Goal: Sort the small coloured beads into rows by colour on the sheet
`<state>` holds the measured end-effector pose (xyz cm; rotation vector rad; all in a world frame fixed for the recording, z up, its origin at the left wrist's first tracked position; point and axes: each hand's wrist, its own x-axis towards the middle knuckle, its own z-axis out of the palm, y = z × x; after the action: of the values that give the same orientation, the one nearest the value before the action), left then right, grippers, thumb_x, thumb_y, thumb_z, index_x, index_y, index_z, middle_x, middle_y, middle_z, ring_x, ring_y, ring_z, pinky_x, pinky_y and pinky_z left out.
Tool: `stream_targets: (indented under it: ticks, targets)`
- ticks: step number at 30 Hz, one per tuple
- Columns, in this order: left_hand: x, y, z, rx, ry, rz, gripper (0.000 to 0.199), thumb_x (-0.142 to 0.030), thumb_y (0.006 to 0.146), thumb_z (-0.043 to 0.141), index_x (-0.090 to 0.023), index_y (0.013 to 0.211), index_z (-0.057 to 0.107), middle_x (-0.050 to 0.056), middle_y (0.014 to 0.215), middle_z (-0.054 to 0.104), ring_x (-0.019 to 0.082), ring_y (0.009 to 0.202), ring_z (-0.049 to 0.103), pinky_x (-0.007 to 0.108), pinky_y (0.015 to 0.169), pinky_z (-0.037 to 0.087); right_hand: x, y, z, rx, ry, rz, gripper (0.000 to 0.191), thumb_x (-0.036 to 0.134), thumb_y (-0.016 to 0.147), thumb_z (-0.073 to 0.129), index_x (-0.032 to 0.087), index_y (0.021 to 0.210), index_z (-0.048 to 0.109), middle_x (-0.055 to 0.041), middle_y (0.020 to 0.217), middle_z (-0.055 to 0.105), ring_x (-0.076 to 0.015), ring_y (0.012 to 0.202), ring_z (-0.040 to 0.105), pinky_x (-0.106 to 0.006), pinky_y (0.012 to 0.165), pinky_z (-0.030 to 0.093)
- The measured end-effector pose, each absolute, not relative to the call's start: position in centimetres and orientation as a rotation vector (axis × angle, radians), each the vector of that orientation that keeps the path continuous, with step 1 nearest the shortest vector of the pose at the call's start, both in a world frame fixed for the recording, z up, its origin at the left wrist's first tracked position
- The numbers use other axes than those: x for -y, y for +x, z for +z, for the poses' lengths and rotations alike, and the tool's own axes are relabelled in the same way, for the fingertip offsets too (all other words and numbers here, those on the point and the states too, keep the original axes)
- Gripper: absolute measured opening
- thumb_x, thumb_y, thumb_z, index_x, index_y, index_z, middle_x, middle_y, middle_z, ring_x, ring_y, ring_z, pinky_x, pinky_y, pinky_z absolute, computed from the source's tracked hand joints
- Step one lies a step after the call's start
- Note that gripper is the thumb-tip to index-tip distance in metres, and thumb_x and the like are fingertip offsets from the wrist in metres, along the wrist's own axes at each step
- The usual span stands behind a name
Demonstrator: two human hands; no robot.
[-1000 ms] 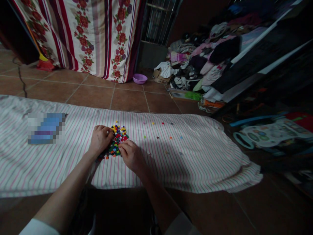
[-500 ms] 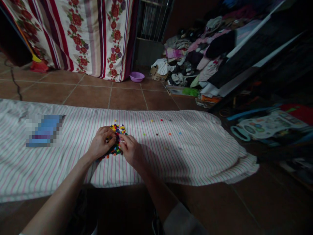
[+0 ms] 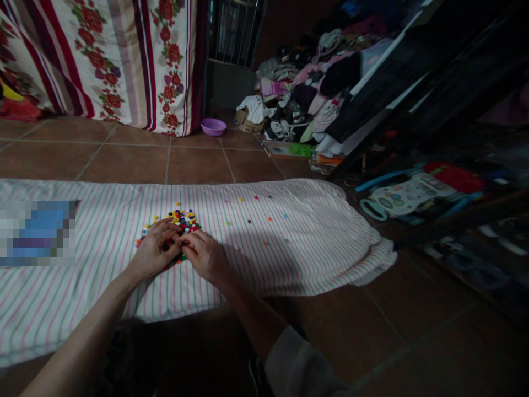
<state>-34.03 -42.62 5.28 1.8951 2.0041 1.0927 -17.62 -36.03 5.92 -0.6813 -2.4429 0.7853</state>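
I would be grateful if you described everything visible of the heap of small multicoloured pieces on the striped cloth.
The heap of small multicoloured pieces lies loose on the white cloth with pink and grey stripes. Yellow, blue, red, green, white and orange show; the bits look like hard plastic, too small to make out exact shapes. A few stray at its edges. The bare left hand covers much of it, and the bare right hand reaches its near right side; whether either grips a piece is unclear.
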Motion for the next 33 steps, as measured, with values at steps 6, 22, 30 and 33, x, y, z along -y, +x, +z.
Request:
stream_targets:
  ticks: [6, 22, 30, 33]
  targets:
    - [42.5, -33.6, 5.5, -1.944, 1.902, 1.081, 0.025, -0.042, 0.083, 0.051, -0.024, 0.076, 0.068, 0.006, 0.104, 0.069, 0.026, 0.120, 0.052, 0.051, 0.107, 0.041, 35.9, -17.1, 6.3, 2.451, -0.682, 0.751, 0.016, 0.016, 0.092, 0.052, 0.022, 0.103, 0.062, -0.0032, 0.101, 0.064, -0.0162, 0.098, 0.060, -0.027, 0.088, 0.047]
    - [43.4, -35.9, 5.2, -2.246, 2.037, 1.163, 0.027, -0.039, 0.087, 0.045, -0.024, 0.085, 0.067, 0.007, 0.100, 0.071, 0.030, 0.124, 0.052, 0.054, 0.105, 0.046, 28.0, -6.4, 6.3, 2.055, -1.045, 0.426, 0.026, 0.020, 0.082, 0.045, 0.017, 0.097, 0.066, -0.0072, 0.087, 0.066, -0.0174, 0.076, 0.061, -0.030, 0.078, 0.049]
    - [43.5, -35.4, 6.1, -2.346, 2.006, 1.267, 0.024, -0.038, 0.088, 0.046, -0.022, 0.085, 0.063, 0.008, 0.097, 0.069, 0.030, 0.118, 0.056, 0.050, 0.100, 0.048, 25.0, 2.7, 5.5, 1.596, -1.475, 0.816, 0.025, 0.034, 0.069, 0.056, 0.019, 0.087, 0.064, -0.0021, 0.069, 0.063, -0.0166, 0.065, 0.059, -0.030, 0.065, 0.049]
    - [43.4, -35.0, 6.3, -2.390, 1.980, 1.293, 0.024, -0.040, 0.088, 0.045, -0.023, 0.085, 0.062, 0.007, 0.094, 0.070, 0.029, 0.115, 0.059, 0.049, 0.098, 0.049, 24.4, 4.2, 4.6, 1.332, -1.436, 1.066, 0.034, 0.042, 0.062, 0.063, 0.018, 0.085, 0.062, -0.0015, 0.067, 0.061, -0.0162, 0.063, 0.060, -0.031, 0.064, 0.051]
